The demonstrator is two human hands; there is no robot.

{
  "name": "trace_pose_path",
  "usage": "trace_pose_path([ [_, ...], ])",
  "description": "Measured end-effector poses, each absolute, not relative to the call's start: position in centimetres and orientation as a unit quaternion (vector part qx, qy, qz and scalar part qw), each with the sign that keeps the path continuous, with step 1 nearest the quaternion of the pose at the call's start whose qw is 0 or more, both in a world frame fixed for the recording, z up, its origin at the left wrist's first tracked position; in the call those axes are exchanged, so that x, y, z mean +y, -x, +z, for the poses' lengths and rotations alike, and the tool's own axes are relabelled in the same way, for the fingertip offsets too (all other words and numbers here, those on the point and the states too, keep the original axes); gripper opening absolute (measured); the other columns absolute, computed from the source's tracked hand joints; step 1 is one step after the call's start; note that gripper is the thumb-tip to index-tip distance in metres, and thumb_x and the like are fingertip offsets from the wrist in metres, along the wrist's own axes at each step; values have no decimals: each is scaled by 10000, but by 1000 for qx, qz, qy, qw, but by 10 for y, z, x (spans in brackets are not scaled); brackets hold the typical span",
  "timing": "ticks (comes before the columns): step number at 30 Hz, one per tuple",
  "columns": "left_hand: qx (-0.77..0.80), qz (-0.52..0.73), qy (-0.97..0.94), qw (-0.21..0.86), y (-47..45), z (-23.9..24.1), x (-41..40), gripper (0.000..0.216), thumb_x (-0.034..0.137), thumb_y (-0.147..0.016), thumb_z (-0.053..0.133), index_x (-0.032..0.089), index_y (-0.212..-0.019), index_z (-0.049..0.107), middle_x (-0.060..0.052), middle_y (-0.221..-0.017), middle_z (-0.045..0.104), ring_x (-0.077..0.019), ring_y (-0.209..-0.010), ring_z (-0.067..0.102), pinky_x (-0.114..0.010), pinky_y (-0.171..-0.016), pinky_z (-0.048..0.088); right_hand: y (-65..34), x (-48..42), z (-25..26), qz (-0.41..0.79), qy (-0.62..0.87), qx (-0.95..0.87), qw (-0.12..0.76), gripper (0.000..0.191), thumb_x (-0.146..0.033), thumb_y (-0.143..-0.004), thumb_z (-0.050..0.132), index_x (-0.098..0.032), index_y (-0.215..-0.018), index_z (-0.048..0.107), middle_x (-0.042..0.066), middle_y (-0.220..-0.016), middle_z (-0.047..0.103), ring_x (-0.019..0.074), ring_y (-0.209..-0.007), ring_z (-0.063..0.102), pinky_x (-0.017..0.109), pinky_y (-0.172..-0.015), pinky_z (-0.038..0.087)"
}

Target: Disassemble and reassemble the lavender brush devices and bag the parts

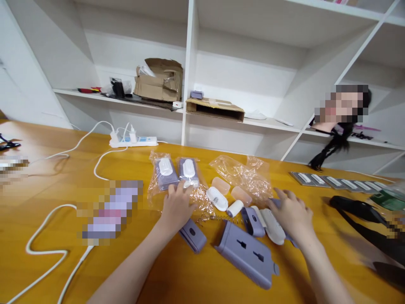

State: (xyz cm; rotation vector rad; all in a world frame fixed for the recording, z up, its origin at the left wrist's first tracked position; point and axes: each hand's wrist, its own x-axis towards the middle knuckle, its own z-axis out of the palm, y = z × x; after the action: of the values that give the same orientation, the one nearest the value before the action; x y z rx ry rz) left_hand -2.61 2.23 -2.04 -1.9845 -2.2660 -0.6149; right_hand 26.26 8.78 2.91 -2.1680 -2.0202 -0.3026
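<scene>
Two hands work palm-down over a yellow-brown wooden tabletop. Left hand: fingers spread, tips at the near edge of a clear bag that holds two lavender units, each topped by a white ribbed oval; contact with the bag cannot be told. A small lavender part lies just beside its wrist, partly covered by it.

Right hand: fingers bent, over a lavender piece that shows on both sides of it; whether it grips cannot be told.

Between the hands: white oval cover, two translucent peach pieces, short white cylinder, coil spring, lavender cap and off-white oval shell, the last next to the right hand. Nearest the wearer, a lavender casing lies tilted, two dark brush-shaped cutouts facing up. Crumpled clear plastic lies behind the loose parts. Far left: power strip, white plugs inserted.
</scene>
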Motion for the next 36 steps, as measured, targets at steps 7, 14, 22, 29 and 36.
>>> trace_pose_path([
  [7,-706,-262,657,26,38,-37,32,590,65,-674,598,212,-1245,573,-138,-1297,522,-318,-1026,503,-441,-817,477,-184,81,16,23,418,-904,88,380,-338,-840,523,-257,-1206,582,82,-1293,550,307,-1200,462,501,-992,327],
  [14,-672,-403,621,2,43,-43,44,280,155,-848,438,178,-855,718,-132,-1159,625,-276,-1042,568,-461,-961,407,-163,92,2,138,367,-910,136,394,-294,-782,609,-251,-1173,603,98,-1276,573,323,-1214,479,508,-1001,344],
  [22,-587,-604,529,-106,38,-38,51,313,265,-866,425,151,-978,694,-105,-1149,668,-202,-1107,592,-365,-986,437,-156,98,-9,191,374,-891,172,639,-349,-772,636,-161,-1350,440,161,-1352,512,305,-1253,470,462,-1032,357],
  [29,-515,-668,503,-188,27,-37,46,347,317,-887,444,159,-1115,652,-109,-1273,598,-207,-1174,554,-367,-993,436,-153,98,-19,308,347,-857,224,992,-412,-671,740,-172,-1465,196,176,-1312,545,315,-1258,463,513,-1051,311],
  [36,-416,-678,567,-214,8,-21,27,279,259,-876,494,217,-1070,690,-53,-1282,595,-209,-1220,516,-382,-1053,382,-144,90,-14,364,342,-818,287,1175,-337,-630,774,-216,-1485,-24,185,-1440,374,307,-1313,387,503,-1062,309],
])
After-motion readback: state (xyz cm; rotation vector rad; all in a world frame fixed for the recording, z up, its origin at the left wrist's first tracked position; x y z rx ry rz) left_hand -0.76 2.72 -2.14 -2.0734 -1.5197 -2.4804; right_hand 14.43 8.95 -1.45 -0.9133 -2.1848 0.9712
